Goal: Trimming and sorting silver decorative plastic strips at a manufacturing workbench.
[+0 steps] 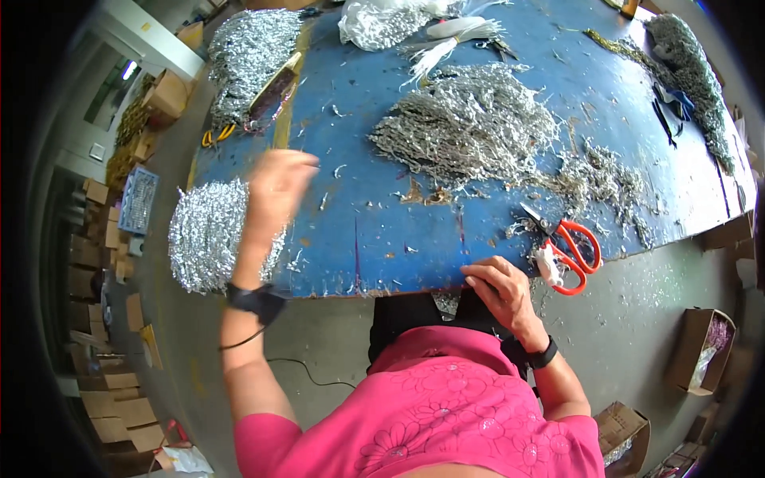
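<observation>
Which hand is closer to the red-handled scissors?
Right. The right hand is at the near edge of the blue table, just left of the scissors. The left hand, motion-blurred, is much farther left, by the front-left tinsel bundle.

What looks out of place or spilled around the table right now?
The red-handled scissors overhang the front edge of the table near the right hand, so they could be knocked off. Silver scraps lie strewn beside the tinsel heap, looking untidy.

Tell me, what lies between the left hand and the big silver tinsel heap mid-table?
In the head view, between the left hand and the tinsel heap lies blue tabletop, bare but for a few small silver scraps.
</observation>
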A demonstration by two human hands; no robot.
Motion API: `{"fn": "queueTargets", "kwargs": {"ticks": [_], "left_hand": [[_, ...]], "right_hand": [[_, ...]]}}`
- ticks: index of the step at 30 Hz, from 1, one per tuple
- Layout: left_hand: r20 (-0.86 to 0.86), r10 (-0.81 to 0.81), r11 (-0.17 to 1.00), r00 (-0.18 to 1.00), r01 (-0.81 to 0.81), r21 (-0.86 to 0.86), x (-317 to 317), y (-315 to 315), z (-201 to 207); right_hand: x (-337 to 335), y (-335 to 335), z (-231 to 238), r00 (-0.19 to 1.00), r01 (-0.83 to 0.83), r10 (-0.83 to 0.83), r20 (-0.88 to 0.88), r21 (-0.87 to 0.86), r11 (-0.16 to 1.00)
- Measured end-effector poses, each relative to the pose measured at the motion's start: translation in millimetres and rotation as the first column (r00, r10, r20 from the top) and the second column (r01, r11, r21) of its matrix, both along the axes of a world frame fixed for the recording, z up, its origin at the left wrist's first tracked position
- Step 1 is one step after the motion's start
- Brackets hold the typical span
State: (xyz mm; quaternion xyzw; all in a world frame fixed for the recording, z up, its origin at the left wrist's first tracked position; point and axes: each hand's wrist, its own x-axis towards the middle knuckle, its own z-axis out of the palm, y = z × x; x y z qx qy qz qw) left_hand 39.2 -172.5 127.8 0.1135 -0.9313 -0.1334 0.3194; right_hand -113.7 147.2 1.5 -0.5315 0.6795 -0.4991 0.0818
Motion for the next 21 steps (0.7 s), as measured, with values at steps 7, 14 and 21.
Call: {"fn": "queueTargets", "kwargs": {"ticks": [7,14,21], "left_hand": [[0.203,0.13,0.973,0.971,-0.086,-0.212,-104.4,-14.0,-85.3],[0.287,-0.04,0.992,0.957,0.003,0.129,-99.2,-60.2,-119.1],[0.287,-0.095,0.958,0.953,0.009,0.286,-92.7,-67.1,-124.1]], "right_hand": [[3.3,0.8,-2.6,0.998,0.028,-0.031,-0.053,-0.06,0.998],[4.9,-2.2,-9.2,0.994,0.05,-0.06,-0.087,-0.111,0.993],[5.6,-3.9,-11.4,0.987,0.091,-0.105,-0.125,-0.113,0.989]]}}
